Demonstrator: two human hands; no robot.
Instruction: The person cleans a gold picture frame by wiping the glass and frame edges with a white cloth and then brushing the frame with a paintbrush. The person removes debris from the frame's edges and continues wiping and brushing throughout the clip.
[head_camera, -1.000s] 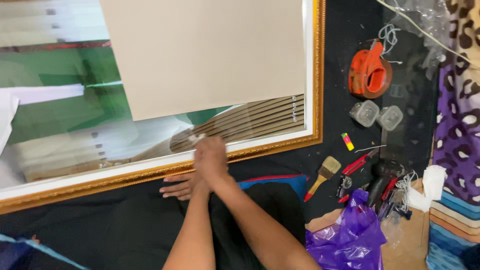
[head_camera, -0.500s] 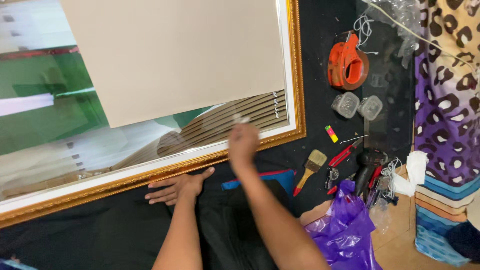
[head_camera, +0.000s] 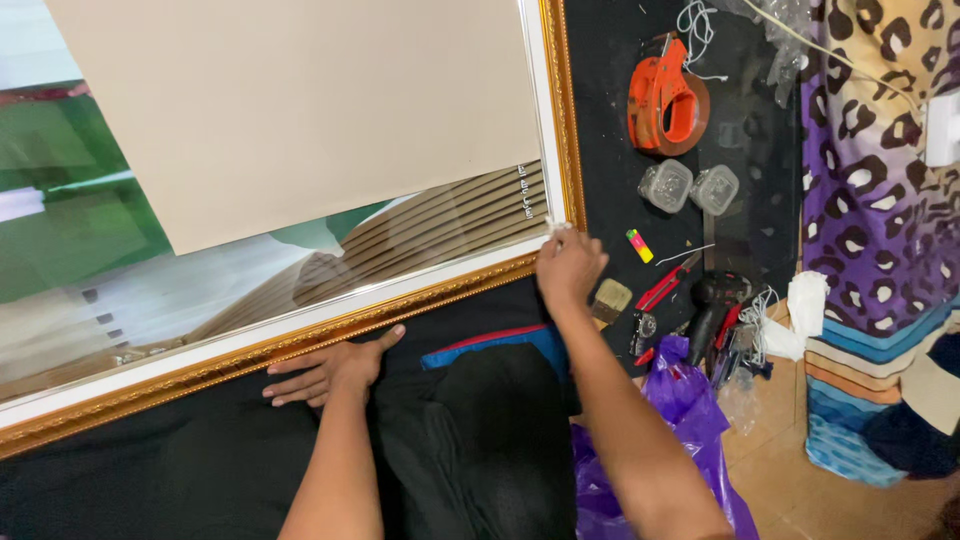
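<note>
My right hand: my right hand (head_camera: 570, 268) is at the bottom right corner of the big picture frame (head_camera: 400, 300). The fingers are curled in and pinch a small white bit (head_camera: 556, 226), maybe a cloth or paper. I cannot tell what it is.

My left hand: my left hand (head_camera: 335, 372) lies flat on the black cloth (head_camera: 150, 470), fingers spread out, touching the gold edge of the frame.

What changed: a moment ago both hands were close together near the middle of the bottom edge. Now my right hand has slid along to the corner. My left hand has stayed low by the edge.

What that means: I think I am working my way along the bottom of the frame, and I have got to the end of this side.

The frame: it lies flat, gold outside and white inside. A shiny glass (head_camera: 150, 270) is in it. A big tan sheet (head_camera: 300, 110) covers the top part.

Near my right hand: a paint brush (head_camera: 610, 298) is just beside it. A small yellow and pink thing (head_camera: 638, 245) and red pliers (head_camera: 668, 283) are near.

Farther off: an orange tape holder (head_camera: 665, 98) and two small clear tubs (head_camera: 690, 187) sit above. A purple bag (head_camera: 690, 400) is by my arm.
</note>
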